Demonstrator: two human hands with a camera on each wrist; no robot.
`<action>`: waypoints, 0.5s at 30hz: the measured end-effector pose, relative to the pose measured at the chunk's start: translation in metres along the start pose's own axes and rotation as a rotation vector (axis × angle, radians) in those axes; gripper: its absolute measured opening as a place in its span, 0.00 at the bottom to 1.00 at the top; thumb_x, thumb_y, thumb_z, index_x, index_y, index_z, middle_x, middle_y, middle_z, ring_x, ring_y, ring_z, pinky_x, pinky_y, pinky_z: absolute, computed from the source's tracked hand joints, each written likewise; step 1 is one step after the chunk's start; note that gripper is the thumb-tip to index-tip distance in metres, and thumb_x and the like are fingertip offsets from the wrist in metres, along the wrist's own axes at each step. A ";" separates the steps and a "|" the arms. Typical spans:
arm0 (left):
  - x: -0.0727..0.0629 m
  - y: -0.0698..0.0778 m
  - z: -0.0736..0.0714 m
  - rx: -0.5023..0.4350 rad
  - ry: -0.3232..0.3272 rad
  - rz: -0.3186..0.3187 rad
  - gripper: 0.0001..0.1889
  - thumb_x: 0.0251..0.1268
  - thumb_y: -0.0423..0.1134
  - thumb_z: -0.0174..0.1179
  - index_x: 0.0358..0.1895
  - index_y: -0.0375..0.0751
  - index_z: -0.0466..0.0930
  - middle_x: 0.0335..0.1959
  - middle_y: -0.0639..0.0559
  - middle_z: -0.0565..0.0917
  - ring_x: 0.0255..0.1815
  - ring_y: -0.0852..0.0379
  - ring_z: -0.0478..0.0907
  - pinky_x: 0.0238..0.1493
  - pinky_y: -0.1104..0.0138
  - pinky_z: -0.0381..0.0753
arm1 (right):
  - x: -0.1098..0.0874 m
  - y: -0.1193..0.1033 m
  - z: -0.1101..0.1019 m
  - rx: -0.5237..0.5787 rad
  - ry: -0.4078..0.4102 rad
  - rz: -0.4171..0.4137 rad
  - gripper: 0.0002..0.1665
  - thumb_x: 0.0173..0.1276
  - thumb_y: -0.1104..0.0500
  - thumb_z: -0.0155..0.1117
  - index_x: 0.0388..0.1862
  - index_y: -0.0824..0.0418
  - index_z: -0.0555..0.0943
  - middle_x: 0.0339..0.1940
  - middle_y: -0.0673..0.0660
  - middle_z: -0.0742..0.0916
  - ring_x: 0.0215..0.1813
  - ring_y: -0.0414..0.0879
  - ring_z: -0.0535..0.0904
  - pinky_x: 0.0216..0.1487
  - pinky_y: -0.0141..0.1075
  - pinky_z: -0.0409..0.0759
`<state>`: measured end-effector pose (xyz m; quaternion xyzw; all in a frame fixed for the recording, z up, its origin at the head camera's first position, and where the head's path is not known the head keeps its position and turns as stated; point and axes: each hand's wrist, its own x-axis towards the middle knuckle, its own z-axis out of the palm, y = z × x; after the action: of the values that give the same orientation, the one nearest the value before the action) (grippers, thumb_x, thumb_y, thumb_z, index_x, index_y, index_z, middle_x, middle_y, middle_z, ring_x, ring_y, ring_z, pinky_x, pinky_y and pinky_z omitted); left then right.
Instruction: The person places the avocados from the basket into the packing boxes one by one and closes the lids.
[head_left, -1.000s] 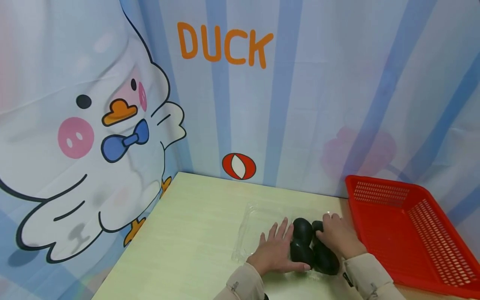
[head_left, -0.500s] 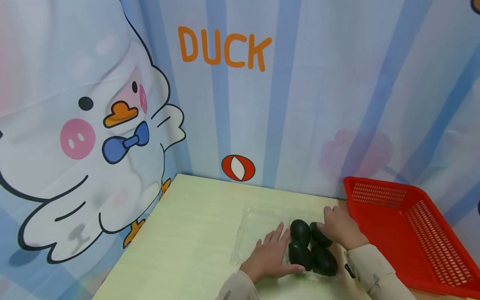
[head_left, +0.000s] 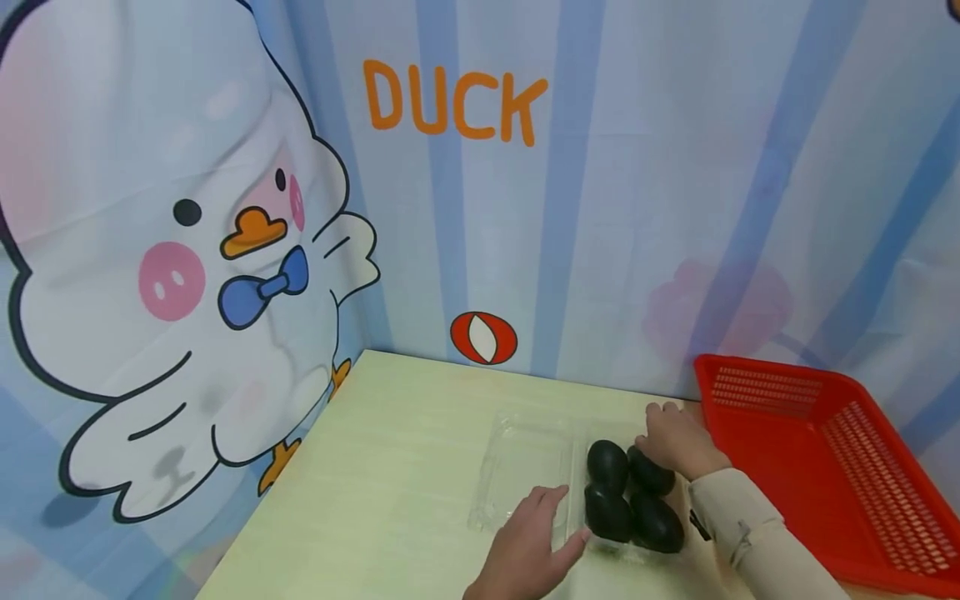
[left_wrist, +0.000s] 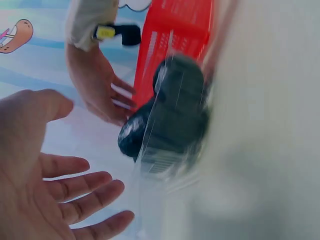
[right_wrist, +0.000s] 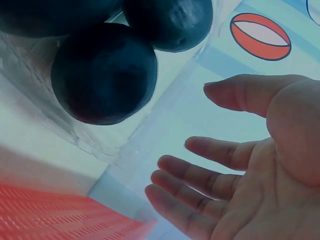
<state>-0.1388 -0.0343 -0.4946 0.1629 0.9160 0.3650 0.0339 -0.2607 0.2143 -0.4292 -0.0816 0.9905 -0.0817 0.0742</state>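
Several dark avocados (head_left: 609, 467) sit close together in the right half of an opened clear plastic clamshell box (head_left: 525, 467) on the table. My left hand (head_left: 525, 546) hovers over the near edge of the box, left of the avocados, with fingers spread and holding nothing. In the left wrist view its open palm (left_wrist: 60, 190) is apart from the box. Just beyond the back-right avocado (head_left: 651, 472) is my right hand (head_left: 678, 442). The right wrist view shows the right hand (right_wrist: 245, 165) with relaxed fingers, clear of the avocado (right_wrist: 105, 75).
A red plastic basket (head_left: 810, 475) with slotted walls stands at the right, close to my right forearm. The pale table (head_left: 405, 467) meets a printed duck curtain (head_left: 480, 208) along its back and left edges.
My right hand has released the back-right avocado, which now lies in the box, and moved slightly back. The left hand has drawn away from the avocados toward the near left.
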 end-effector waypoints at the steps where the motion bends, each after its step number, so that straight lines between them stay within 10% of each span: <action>1: -0.004 0.001 0.001 -0.061 0.010 -0.015 0.31 0.70 0.61 0.60 0.67 0.44 0.75 0.56 0.55 0.81 0.54 0.58 0.80 0.47 0.59 0.83 | 0.002 0.002 0.001 0.009 -0.009 -0.001 0.26 0.67 0.58 0.65 0.56 0.76 0.74 0.50 0.74 0.81 0.48 0.64 0.77 0.55 0.63 0.79; 8: -0.021 -0.003 0.021 -0.504 -0.072 -0.131 0.18 0.69 0.55 0.62 0.48 0.45 0.86 0.31 0.63 0.83 0.31 0.66 0.80 0.34 0.66 0.80 | 0.012 0.008 0.001 -0.019 -0.045 -0.007 0.28 0.68 0.56 0.65 0.59 0.74 0.74 0.54 0.74 0.82 0.49 0.65 0.80 0.56 0.64 0.78; 15: -0.029 -0.016 0.039 -0.607 -0.106 -0.240 0.14 0.71 0.51 0.62 0.41 0.43 0.87 0.28 0.58 0.86 0.29 0.61 0.81 0.34 0.63 0.81 | 0.020 0.008 -0.002 0.049 -0.101 -0.029 0.25 0.70 0.59 0.62 0.59 0.74 0.73 0.54 0.74 0.82 0.49 0.64 0.78 0.57 0.64 0.77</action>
<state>-0.1089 -0.0286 -0.5360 0.0550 0.7751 0.6056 0.1714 -0.2818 0.2191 -0.4308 -0.0979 0.9819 -0.1029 0.1250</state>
